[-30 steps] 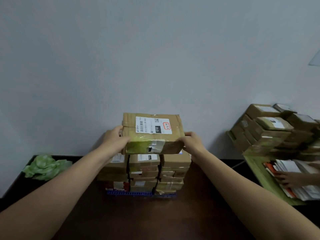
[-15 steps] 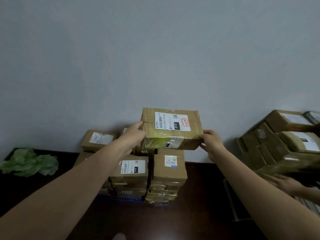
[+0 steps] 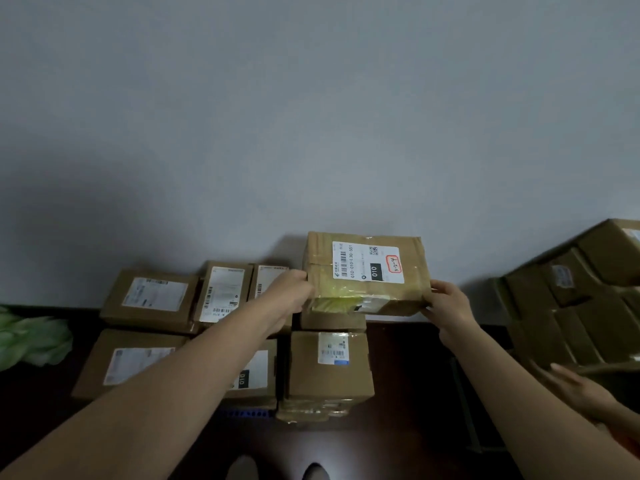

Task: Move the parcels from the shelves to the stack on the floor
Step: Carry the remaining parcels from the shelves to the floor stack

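I hold a brown cardboard parcel (image 3: 365, 271) with a white shipping label and yellow tape between both hands. My left hand (image 3: 291, 292) grips its left end and my right hand (image 3: 448, 303) grips its right end. The parcel hovers over the back right of the stack of parcels (image 3: 329, 368) on the dark floor against the wall. The stack holds several labelled boxes, partly hidden behind my left forearm.
A second pile of parcels (image 3: 571, 306) leans at the right, with another person's hand (image 3: 578, 386) below it. A green crumpled bag (image 3: 31, 337) lies at the left. A blue pallet edge (image 3: 247, 413) shows under the stack. The grey wall stands just behind.
The view has come closer to the stack and tilted down, so more box tops show. The parcel has moved right and forward, out over the stack's back right.
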